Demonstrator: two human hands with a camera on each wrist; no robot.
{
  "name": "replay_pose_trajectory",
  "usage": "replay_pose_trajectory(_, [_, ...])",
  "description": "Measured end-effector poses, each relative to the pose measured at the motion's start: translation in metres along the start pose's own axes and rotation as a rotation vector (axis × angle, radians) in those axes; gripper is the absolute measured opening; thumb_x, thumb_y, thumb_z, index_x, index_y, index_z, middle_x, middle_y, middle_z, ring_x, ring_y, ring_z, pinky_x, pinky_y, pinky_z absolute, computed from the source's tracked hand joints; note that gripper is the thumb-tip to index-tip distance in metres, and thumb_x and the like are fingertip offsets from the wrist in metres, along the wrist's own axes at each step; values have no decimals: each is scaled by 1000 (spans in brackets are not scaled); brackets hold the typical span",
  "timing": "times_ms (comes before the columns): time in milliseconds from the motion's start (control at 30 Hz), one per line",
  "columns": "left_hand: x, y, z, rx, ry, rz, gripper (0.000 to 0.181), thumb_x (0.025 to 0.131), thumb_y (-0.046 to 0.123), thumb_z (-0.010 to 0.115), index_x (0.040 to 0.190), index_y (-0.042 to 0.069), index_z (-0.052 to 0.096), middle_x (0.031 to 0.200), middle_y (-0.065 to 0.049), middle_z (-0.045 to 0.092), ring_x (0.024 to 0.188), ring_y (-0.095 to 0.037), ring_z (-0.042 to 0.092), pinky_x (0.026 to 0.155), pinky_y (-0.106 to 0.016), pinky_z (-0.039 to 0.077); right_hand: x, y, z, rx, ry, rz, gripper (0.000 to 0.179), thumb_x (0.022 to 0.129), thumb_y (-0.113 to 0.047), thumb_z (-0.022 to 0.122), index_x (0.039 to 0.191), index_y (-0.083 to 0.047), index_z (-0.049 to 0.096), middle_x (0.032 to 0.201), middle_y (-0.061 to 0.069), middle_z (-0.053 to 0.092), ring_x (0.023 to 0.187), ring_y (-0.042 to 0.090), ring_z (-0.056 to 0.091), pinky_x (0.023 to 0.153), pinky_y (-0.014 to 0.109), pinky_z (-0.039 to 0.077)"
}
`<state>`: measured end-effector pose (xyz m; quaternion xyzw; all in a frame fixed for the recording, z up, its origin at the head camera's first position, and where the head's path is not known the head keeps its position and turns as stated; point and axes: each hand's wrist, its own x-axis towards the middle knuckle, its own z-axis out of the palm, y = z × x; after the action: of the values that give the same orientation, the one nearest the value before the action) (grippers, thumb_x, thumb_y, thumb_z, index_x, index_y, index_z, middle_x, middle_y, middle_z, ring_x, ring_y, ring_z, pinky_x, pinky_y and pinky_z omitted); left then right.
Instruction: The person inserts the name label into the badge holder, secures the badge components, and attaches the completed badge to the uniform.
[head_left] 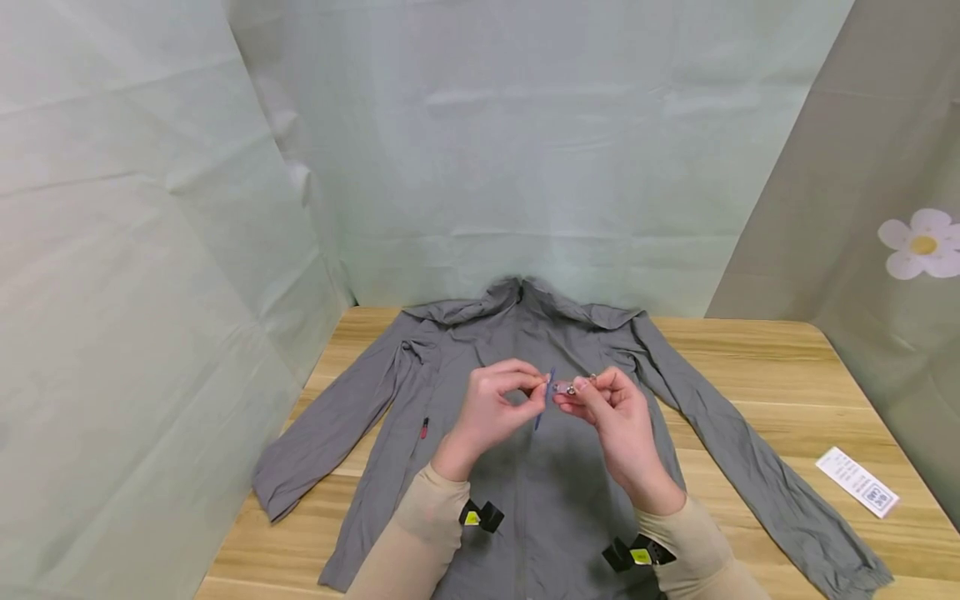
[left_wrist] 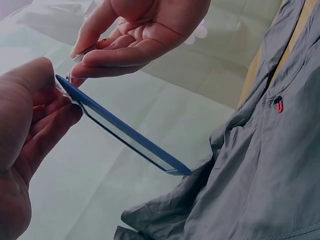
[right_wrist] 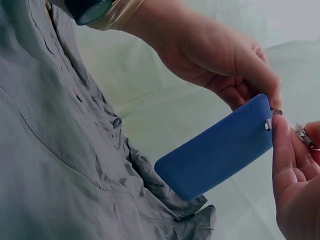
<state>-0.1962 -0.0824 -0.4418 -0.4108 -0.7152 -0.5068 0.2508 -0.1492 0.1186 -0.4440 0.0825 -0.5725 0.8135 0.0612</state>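
Over the jacket, my left hand [head_left: 495, 404] pinches one end of a blue badge holder [right_wrist: 215, 150]. In the head view the holder is seen nearly edge-on; its flat blue back faces the right wrist camera. A small metal clip [right_wrist: 304, 136] on a clear strap is pinched between the thumb and fingers of my right hand [head_left: 624, 425]. The strap meets the holder's end, close to the left fingertips; the exact join is partly hidden by fingers. Below both hands, a grey zip jacket [head_left: 480, 450] lies spread with its sleeves out.
The jacket covers much of a wooden table [head_left: 780, 367]. At the table's right side lies a white printed card [head_left: 857, 482]. Pale cloth walls [head_left: 525, 167] rise behind and at the left, and a white flower decoration [head_left: 922, 244] shows at the right.
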Motion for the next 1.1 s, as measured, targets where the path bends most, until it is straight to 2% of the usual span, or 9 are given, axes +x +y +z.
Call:
replay_pose_trajectory(133, [-1, -1, 0, 6, 2, -5, 11, 92, -6, 74, 95, 0, 84, 93, -10, 77, 77, -14, 74, 72, -22, 62, 1, 0, -1, 5, 19, 26, 19, 108, -9, 66, 97, -1, 53, 98, 11, 79, 89, 20, 80, 85, 38, 65])
replay_pose_trajectory(267, [0, -3, 0, 3, 8, -16, 11, 94, -5, 76, 100, 0, 83, 95, -10, 77, 80, -13, 74, 74, -23, 63, 3, -2, -2, 30, 51, 85, 16, 109, -10, 65, 99, -5, 54, 98, 8, 79, 89, 18, 80, 85, 35, 65])
replay_pose_trajectory(500, [1, -5, -2, 3, 18, -50, 10, 95, -4, 77, 103, -1, 83, 99, -9, 77, 84, -15, 75, 75, -25, 63, 6, -6, -5, 83, 87, 169, 17, 110, -12, 63, 99, -8, 51, 96, 5, 79, 88, 16, 79, 85, 30, 64])
replay_pose_trajectory(600, [0, -6, -3, 12, 25, -87, 10, 98, -1, 75, 105, 1, 83, 99, -7, 77, 85, -15, 75, 75, -26, 63, 7, -8, -6, 95, 91, 185, 18, 110, -13, 63, 99, -9, 50, 96, 5, 80, 88, 15, 79, 85, 29, 64])
replay_pose_trajectory(700, [-2, -9, -3, -2, 34, -168, 13, 102, 4, 74, 112, 4, 82, 104, -5, 77, 88, -16, 74, 77, -29, 63, 6, -8, -6, 107, 83, 191, 18, 110, -13, 63, 98, -10, 50, 96, 4, 80, 88, 14, 79, 84, 29, 64])
replay_pose_trajectory(800, [-5, -15, -2, -52, 9, -293, 21, 105, 10, 72, 124, 6, 79, 117, -5, 76, 102, -19, 73, 86, -36, 63, 5, -9, -7, 121, 72, 199, 18, 111, -12, 62, 98, -11, 50, 96, 3, 80, 88, 14, 79, 84, 28, 64])
replay_pose_trajectory(933, [-9, -24, -1, -190, -84, -476, 34, 108, 15, 68, 141, 6, 69, 136, -6, 71, 126, -22, 66, 103, -43, 57, 5, -10, -8, 141, 59, 217, 16, 111, -13, 62, 99, -11, 51, 97, 2, 80, 89, 13, 78, 84, 26, 63])
replay_pose_trajectory(1033, [-12, -31, -1, -314, -158, -587, 40, 109, 17, 66, 148, 7, 63, 144, -8, 67, 134, -23, 61, 109, -44, 52, 6, -11, -9, 157, 55, 237, 14, 111, -14, 63, 99, -12, 54, 97, 2, 79, 89, 12, 78, 83, 24, 63])
replay_pose_trajectory(1100, [-14, -35, -1, -382, -205, -641, 43, 110, 19, 65, 151, 8, 60, 146, -9, 65, 136, -24, 60, 111, -44, 51, 6, -12, -9, 163, 57, 255, 13, 111, -14, 62, 99, -13, 56, 96, 0, 79, 89, 11, 77, 81, 23, 62])
